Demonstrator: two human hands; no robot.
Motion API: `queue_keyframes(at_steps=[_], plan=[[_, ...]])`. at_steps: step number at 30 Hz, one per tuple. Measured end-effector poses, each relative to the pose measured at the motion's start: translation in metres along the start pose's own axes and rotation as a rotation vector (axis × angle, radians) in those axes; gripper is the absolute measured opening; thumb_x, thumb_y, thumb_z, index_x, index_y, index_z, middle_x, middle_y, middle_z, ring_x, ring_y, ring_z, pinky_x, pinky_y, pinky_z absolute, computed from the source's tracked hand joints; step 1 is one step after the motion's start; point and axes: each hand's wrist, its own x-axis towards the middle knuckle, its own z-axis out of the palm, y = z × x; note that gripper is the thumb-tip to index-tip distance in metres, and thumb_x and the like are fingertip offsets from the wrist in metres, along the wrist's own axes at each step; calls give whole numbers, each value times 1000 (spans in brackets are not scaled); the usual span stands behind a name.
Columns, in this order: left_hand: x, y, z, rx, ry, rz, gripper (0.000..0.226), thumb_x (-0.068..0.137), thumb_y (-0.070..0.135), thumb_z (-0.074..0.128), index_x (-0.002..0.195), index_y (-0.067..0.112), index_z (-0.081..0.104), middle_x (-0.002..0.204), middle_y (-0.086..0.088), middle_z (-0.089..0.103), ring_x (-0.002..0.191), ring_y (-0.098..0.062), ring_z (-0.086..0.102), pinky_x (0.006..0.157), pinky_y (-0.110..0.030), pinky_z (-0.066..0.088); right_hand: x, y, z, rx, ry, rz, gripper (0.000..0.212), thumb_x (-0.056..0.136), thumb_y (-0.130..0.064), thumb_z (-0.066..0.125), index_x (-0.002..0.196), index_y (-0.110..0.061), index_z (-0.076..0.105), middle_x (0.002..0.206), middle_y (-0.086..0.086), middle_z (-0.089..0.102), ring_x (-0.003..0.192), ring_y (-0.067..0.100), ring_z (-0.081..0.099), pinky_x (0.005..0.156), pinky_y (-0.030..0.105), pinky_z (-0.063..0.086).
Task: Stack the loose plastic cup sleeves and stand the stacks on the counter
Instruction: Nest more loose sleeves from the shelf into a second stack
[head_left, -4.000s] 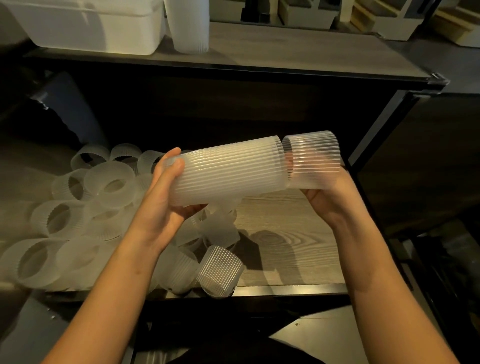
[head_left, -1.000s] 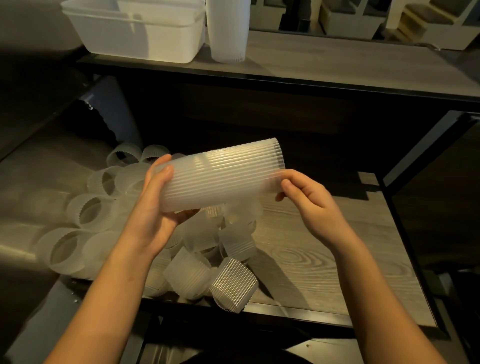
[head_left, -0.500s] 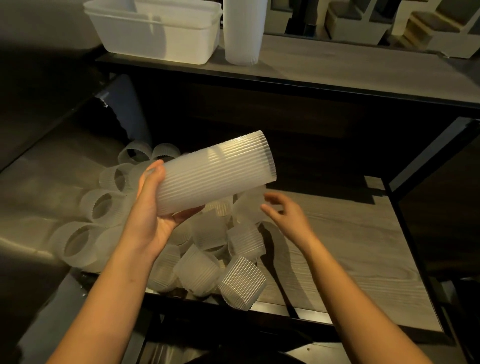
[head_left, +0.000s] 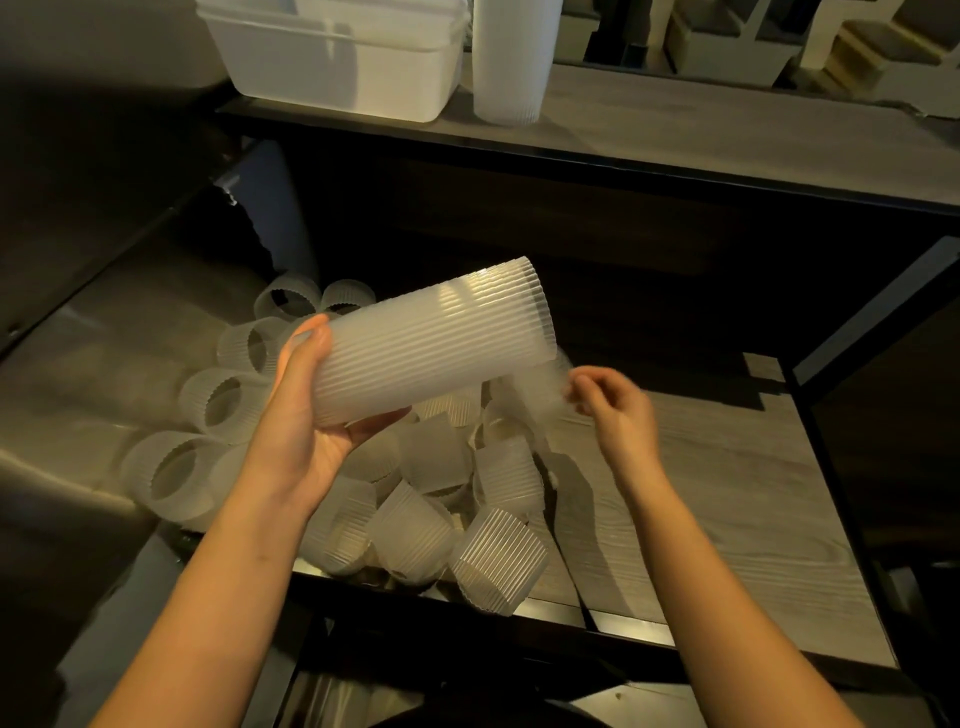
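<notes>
My left hand (head_left: 306, 415) grips the narrow end of a long stack of nested translucent ribbed sleeves (head_left: 436, 343), held tilted with its wide end up and to the right. Just below that wide end, my right hand (head_left: 615, 410) pinches a single loose sleeve (head_left: 535, 395), which is blurred by motion. Under both hands lies a pile of several loose sleeves (head_left: 415, 499) on the lower wooden shelf (head_left: 717, 499). A finished stack (head_left: 511, 62) stands upright on the counter (head_left: 727, 135) above.
A white plastic bin (head_left: 337, 57) sits on the counter left of the standing stack. A metal surface (head_left: 78, 374) borders the shelf on the left. A dark frame post (head_left: 872, 317) runs along the shelf's right side.
My right hand left the stack's wide end, dropped to the pile and has come up pinching one loose sleeve. The left hand tilted the stack's wide end upward. The view shifted up toward the counter.
</notes>
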Motion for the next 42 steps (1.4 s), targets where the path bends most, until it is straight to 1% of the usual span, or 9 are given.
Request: queue_keyframes(at_steps=[4, 8, 16, 23, 26, 28, 32, 38, 42], plan=[[1, -1, 3, 15, -10, -5, 32, 90, 34, 50, 121, 27, 45, 128, -8, 43, 113, -29, 51, 58, -33, 55, -5, -37, -22, 410, 197, -82, 20, 95, -10, 46, 92, -21, 62, 80, -9, 68, 80, 2, 64, 74, 17, 51], [2, -4, 6, 38, -2, -17, 38, 90, 34, 49, 127, 26, 44, 131, -9, 43, 113, -29, 50, 58, -32, 55, -20, -74, -31, 587, 173, -224, 21, 97, -10, 40, 95, -17, 59, 87, -6, 66, 90, 10, 63, 81, 22, 51], [4, -5, 9, 19, -16, -15, 31, 91, 33, 48, 121, 28, 46, 129, -8, 44, 111, -28, 51, 59, -33, 55, -31, -75, -17, 300, 60, -309, 18, 95, -7, 42, 98, -11, 60, 90, 0, 64, 90, 12, 62, 82, 23, 51], [4, -6, 10, 30, -29, -13, 30, 88, 32, 50, 118, 30, 47, 127, -6, 44, 111, -27, 51, 60, -34, 56, -35, -73, -7, 91, -130, -348, 25, 92, -8, 48, 100, -29, 60, 95, -15, 64, 95, -2, 60, 82, 15, 49], [6, -6, 7, 28, -33, -9, 29, 90, 32, 49, 119, 30, 47, 128, -6, 44, 112, -27, 51, 61, -36, 56, -38, -62, -10, 100, -65, -279, 25, 92, -9, 49, 104, -31, 57, 103, -13, 62, 100, -1, 59, 84, 17, 49], [8, -7, 6, 28, -32, -9, 31, 90, 32, 49, 121, 29, 46, 129, -7, 43, 112, -27, 51, 61, -36, 56, -40, -46, -12, -10, -67, -108, 22, 91, -16, 53, 109, -29, 55, 109, -8, 60, 106, 7, 57, 86, 19, 48], [9, -7, 8, 27, -20, -14, 28, 91, 31, 48, 119, 30, 47, 126, -5, 44, 111, -27, 51, 59, -34, 55, -52, -13, 1, -292, -338, 227, 33, 87, -28, 60, 119, -25, 51, 102, -14, 55, 100, 5, 56, 72, 11, 43], [12, -7, 8, 30, -31, -19, 24, 91, 31, 48, 116, 31, 48, 127, -6, 43, 113, -28, 50, 61, -35, 56, -59, 1, 19, -285, -374, 292, 4, 88, -24, 60, 91, -26, 62, 100, -4, 65, 97, 11, 60, 85, 25, 49], [15, -7, 8, 26, -35, -23, 24, 91, 30, 48, 115, 31, 48, 128, -6, 43, 113, -28, 49, 61, -35, 55, -58, -8, 13, -82, -324, 297, 11, 90, -18, 55, 84, -23, 63, 89, -6, 65, 86, 4, 59, 75, 17, 45]])
